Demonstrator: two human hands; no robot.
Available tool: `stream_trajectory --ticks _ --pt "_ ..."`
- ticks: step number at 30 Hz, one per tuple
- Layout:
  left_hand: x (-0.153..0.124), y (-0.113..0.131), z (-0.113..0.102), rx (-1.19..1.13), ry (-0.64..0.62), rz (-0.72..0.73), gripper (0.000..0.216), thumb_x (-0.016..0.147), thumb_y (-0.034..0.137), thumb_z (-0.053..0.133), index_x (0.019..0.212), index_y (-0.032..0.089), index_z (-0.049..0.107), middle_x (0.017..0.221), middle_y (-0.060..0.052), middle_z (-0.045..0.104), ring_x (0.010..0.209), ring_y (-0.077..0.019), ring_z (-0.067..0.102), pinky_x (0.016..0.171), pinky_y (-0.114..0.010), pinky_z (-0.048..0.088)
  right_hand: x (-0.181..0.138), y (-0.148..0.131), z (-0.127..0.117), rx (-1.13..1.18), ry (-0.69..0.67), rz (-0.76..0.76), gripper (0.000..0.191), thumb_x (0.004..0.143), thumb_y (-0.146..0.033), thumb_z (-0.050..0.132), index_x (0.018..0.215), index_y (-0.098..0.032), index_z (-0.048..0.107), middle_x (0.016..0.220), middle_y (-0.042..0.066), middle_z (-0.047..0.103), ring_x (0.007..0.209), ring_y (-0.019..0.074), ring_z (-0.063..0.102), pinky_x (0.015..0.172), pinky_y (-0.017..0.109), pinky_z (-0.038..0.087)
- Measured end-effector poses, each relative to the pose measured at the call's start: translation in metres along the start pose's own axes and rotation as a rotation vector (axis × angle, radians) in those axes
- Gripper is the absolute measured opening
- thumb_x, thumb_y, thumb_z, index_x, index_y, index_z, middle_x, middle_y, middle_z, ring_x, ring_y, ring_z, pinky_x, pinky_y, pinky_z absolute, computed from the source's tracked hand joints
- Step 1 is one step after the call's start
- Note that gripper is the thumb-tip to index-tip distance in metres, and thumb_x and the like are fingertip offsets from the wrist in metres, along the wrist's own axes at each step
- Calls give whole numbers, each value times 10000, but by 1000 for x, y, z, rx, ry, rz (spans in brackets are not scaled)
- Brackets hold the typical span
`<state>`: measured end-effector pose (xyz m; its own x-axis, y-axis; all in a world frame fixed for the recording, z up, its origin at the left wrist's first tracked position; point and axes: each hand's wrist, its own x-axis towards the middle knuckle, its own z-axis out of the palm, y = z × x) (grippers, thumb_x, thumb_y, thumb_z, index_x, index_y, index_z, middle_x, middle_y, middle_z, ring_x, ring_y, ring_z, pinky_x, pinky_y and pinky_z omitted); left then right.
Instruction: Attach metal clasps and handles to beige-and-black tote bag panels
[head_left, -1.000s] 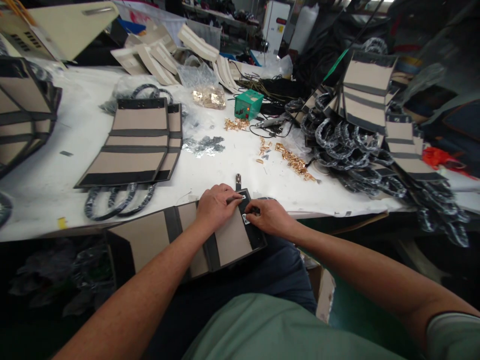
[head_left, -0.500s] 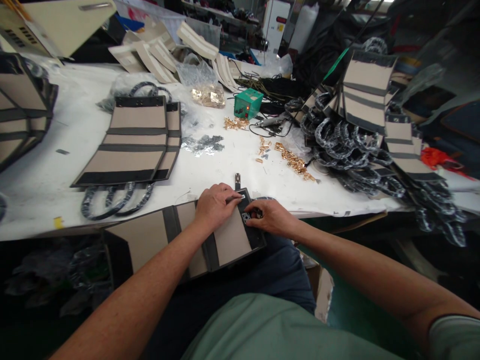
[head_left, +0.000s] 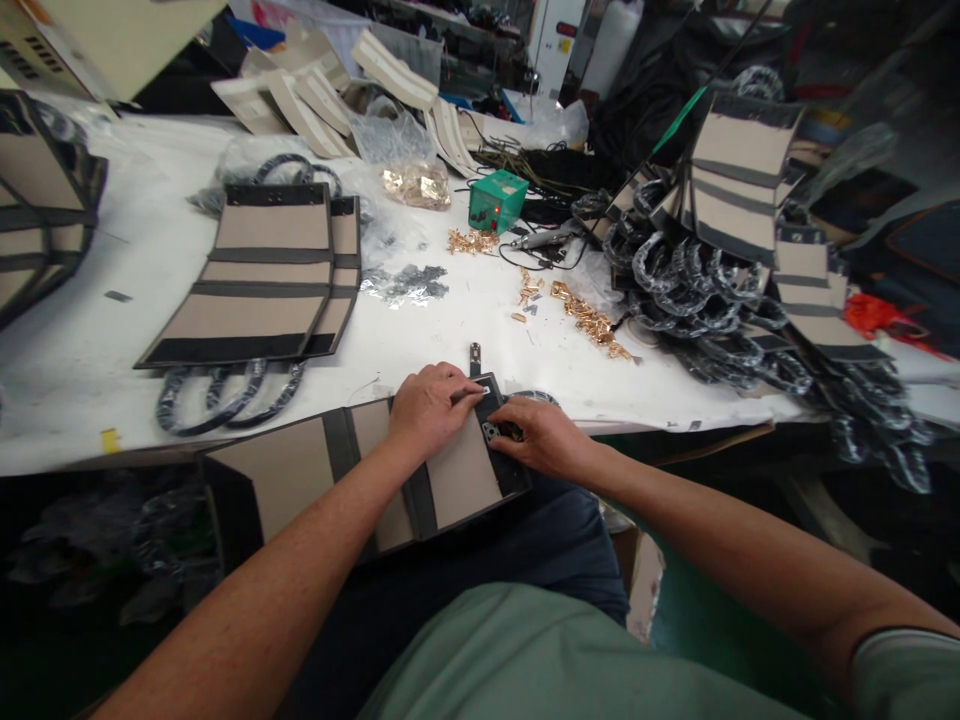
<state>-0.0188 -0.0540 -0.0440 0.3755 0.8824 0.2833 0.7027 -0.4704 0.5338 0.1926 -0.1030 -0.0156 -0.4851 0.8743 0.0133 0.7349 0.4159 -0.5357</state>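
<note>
A bag panel (head_left: 289, 470), beige with black bands, lies open across my lap and the table's front edge. My left hand (head_left: 431, 405) rests on its right part, the fingers pinched together close to a small pale slot (head_left: 486, 390) in the black end band; what they hold is hidden. My right hand (head_left: 544, 435) is closed at the same band, thumb and forefinger at a small metal plate with holes (head_left: 491, 432). Just beyond the panel's edge a dark tab with metal fittings (head_left: 475, 358) sticks out onto the table.
Gold-coloured metal pieces (head_left: 589, 320) and flat silver plates (head_left: 405, 285) lie scattered on the white table (head_left: 420, 340). A green box (head_left: 497, 202) with a lit red lamp stands behind. Bag panels with wrapped handles (head_left: 255, 270) lie left; more are heaped right (head_left: 697, 270).
The camera view has shifted slightly. Both hands stay at the black end band, with my right fingers moved only a little at the metal plate.
</note>
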Motion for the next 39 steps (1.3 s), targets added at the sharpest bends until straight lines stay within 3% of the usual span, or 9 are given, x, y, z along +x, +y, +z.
stream_trajectory --ticks 11,16,20,24,28,33,39 --pt "0 -1 0 -6 -11 3 150 909 377 657 967 328 786 1045 -11 714 986 -214 631 851 -361 469 -1 -5 -4 -27 -79 39 300 855 -218 702 1153 -208 737 1014 77 713 906 202 646 832 306 469" --pt "0 0 -1 -2 -15 -3 150 907 373 654 959 328 788 1050 -11 714 984 -220 632 834 -366 466 0 -2 -1 123 -9 108 310 802 -184 747 1112 -196 748 930 42 712 819 167 626 780 282 466" --pt "1 2 -2 0 -22 -20 147 899 360 659 954 326 791 1055 -12 720 979 -225 635 839 -373 471 3 -7 -17 282 -22 207 380 790 -250 761 1167 -217 733 779 -18 661 682 128 574 670 256 442" --pt "4 2 -4 -14 -41 -38 150 897 365 660 948 331 798 1036 -5 729 960 -223 637 844 -373 484 12 -16 -51 592 246 308 291 836 -441 723 959 -179 746 613 -38 578 523 104 482 510 241 383" --pt "7 0 -4 -50 -59 -51 153 898 358 656 941 338 801 1006 3 734 953 -214 635 852 -362 496 36 -22 -69 964 617 181 369 847 -529 695 718 -196 603 524 -63 467 415 84 408 421 236 342" --pt "7 -1 -4 -66 -58 -48 154 897 345 653 947 322 797 1035 1 741 989 -218 633 895 -374 498 74 -17 -50 1246 821 89 401 843 -564 659 707 -214 519 536 -85 378 381 72 400 391 233 363" --pt "8 4 -8 -108 -45 -82 112 867 309 690 933 292 780 1009 -4 748 973 -217 644 896 -389 504 89 -3 -24 1351 898 93 443 846 -583 630 653 -218 471 520 -87 339 364 68 387 381 236 355"
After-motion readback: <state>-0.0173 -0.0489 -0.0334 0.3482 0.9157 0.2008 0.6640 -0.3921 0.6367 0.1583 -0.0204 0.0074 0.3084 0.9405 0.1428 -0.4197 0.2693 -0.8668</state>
